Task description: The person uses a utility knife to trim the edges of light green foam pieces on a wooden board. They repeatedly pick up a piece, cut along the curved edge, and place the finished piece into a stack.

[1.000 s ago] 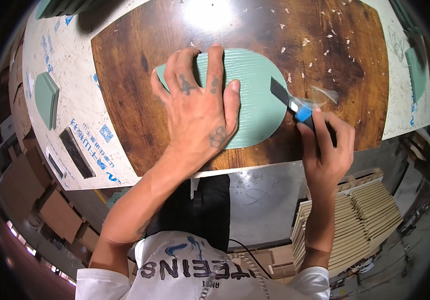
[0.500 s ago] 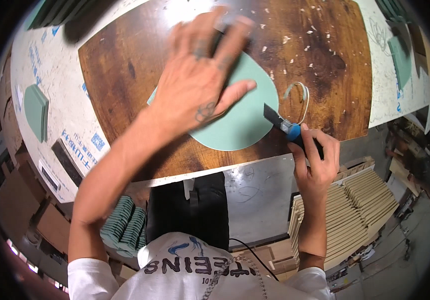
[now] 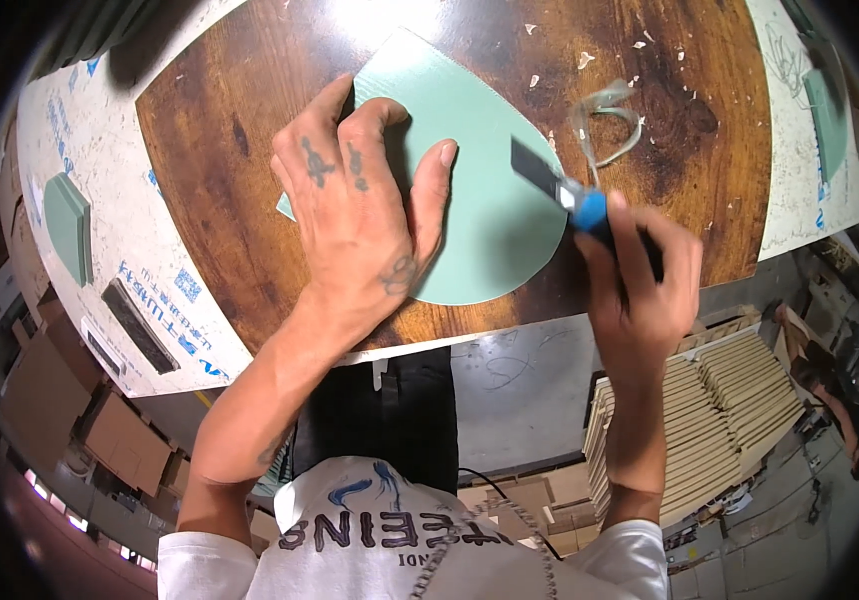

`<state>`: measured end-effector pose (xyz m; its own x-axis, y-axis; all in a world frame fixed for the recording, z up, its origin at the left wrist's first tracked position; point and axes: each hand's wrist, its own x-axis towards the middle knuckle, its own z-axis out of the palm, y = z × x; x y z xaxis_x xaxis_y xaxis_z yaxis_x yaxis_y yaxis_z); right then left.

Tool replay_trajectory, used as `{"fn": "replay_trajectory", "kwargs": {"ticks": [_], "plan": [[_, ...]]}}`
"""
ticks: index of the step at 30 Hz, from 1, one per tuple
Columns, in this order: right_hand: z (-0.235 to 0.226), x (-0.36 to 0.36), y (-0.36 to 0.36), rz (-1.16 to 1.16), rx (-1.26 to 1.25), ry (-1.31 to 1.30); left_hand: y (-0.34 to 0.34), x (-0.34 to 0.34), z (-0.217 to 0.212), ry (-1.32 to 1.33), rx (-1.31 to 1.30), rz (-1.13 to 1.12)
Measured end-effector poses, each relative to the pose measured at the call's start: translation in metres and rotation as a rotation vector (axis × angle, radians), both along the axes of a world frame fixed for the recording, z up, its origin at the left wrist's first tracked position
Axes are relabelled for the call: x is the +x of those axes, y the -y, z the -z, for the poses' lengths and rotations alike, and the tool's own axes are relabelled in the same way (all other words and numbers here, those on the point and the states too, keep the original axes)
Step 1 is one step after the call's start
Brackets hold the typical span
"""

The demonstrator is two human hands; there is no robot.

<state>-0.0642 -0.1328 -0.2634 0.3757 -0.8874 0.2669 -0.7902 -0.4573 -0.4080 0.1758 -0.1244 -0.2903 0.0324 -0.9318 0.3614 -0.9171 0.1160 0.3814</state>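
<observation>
A pale green, teardrop-shaped sheet (image 3: 495, 225) lies on the brown wood-grain board. My left hand (image 3: 355, 195) rests over its left part, fingers bent near the edge and thumb stretched out on the surface. In my right hand (image 3: 645, 275) is a utility knife (image 3: 582, 205) with a blue collar and dark handle. Its dark blade points up and left over the sheet's right edge; whether it touches the sheet I cannot tell. A thin, curled trimming (image 3: 620, 150) loops beside the knife, slightly blurred.
Small pale scraps dot the wood-grain board (image 3: 690, 210). Green pieces (image 3: 70, 230) are stacked at left near a dark bar (image 3: 140, 325); another green piece (image 3: 828, 125) lies at right. Slatted tan panels (image 3: 710, 430) stand below the table at right.
My left hand has drawn back toward me and left, its fingers now bent. The knife has moved up along the sheet's right edge. The trimming loop has shifted up and right.
</observation>
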Motion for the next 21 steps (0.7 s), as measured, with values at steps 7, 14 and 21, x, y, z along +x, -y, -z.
{"fn": "replay_trajectory", "kwargs": {"ticks": [7, 14, 21], "plan": [[-0.006, -0.008, 0.011, -0.094, -0.013, 0.011, 0.019, 0.016, 0.007, -0.197, -0.13, 0.207], [-0.01, -0.016, -0.008, -0.043, 0.025, -0.03, 0.025, 0.018, 0.004, -0.104, -0.115, 0.175], [0.011, 0.041, 0.076, -0.123, -0.153, -0.008, 0.022, 0.024, 0.003, -0.098, -0.108, 0.216]]}}
